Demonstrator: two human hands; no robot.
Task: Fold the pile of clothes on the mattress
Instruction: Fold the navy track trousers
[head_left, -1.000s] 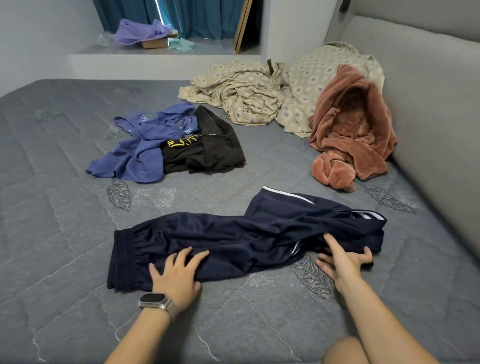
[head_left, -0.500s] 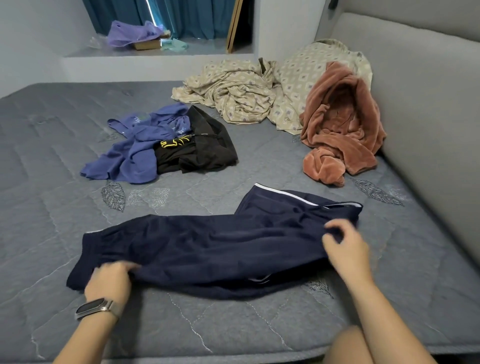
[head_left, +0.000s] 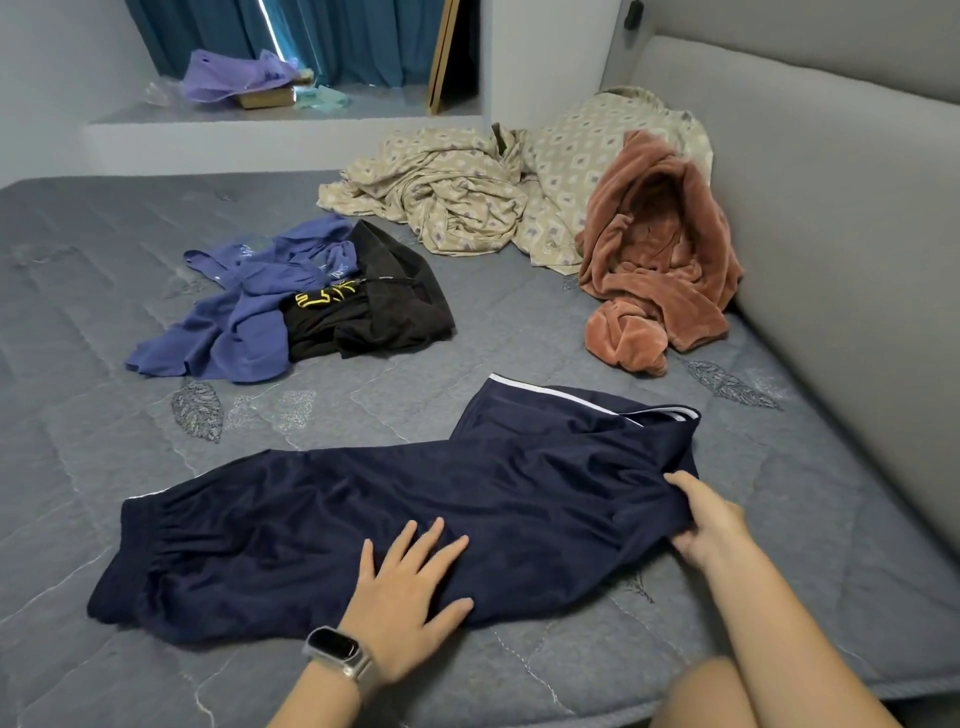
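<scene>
Across the near part of the mattress (head_left: 519, 358) the navy track pants (head_left: 415, 499) lay lengthwise, long axis left to right, elastic cuffs pointing left and the white-striped waist end right. The left hand (head_left: 405, 592) pressed flat, fingers spread, on the middle. The right hand (head_left: 706, 519) pinched the near right edge, nearest the waist end.

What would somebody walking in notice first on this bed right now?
Most likely the navy track pants spread across the near part of the grey mattress, with the left hand pressed flat on them and the right hand gripping their right edge. Behind lie a crumpled purple top beside a black garment, and a rust-pink fleece heaped against the headboard.
</scene>
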